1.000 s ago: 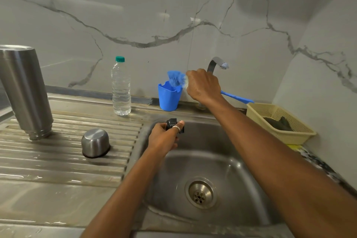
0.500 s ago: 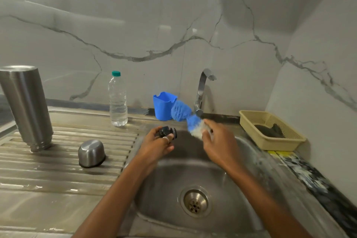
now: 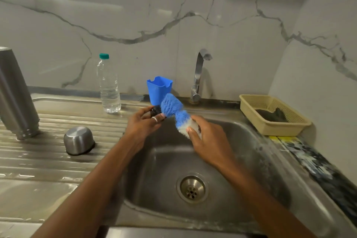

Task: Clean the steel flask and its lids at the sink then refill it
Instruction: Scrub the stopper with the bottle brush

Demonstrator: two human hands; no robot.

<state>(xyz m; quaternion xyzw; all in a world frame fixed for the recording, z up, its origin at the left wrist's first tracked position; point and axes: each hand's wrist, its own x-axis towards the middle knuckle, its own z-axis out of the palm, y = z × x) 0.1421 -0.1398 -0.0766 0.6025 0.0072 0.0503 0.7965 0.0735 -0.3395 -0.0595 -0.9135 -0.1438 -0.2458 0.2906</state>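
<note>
Steel sink basin (image 3: 251, 160): at its 9 o'clock, on the ribbed drainboard, stand the tall steel flask (image 3: 17, 94), long axis vertical, and the domed steel cup lid (image 3: 78, 140). At 11 o'clock are a clear capped water bottle (image 3: 108, 87) and a blue plastic cup (image 3: 158, 88); at 2 o'clock a beige mesh basket (image 3: 270, 127) holds a dark pad (image 3: 270, 115). Left hand (image 3: 144, 125) pinches the small black inner lid (image 3: 156, 110) over the 12 o'clock rim, while the right hand (image 3: 208, 137) grips a blue-and-white bristle brush (image 3: 173, 110) that points to 10 o'clock, its bristles touching the lid.

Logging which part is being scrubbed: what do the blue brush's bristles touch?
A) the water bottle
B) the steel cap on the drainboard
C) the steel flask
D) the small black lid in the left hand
D: the blue brush, held by the right hand, has its bristles against the small black lid gripped in the left hand; steel flask and steel cap stand apart on the drainboard.
</note>
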